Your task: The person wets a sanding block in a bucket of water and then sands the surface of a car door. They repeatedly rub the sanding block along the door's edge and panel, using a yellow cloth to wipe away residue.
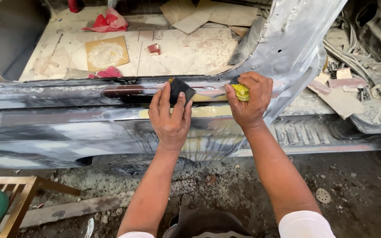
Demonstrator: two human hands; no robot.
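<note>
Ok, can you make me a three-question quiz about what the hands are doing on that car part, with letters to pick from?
1. Where is the left hand?
A. On the wooden stool
B. On the car sill, pressing a dark flat block
C. On the ground

2. What colour is the lump in the right hand?
A. Yellow
B. Blue
C. White

3. How does the right hand stand?
A. Flat and open
B. Pointing with one finger
C. Curled shut around the lump

Answers:
1 B, the fingers lie spread over the block on the sanded grey metal.
2 A, yellow shows between the fingers and thumb.
3 C, the fingers wrap round it against the sill.
</note>
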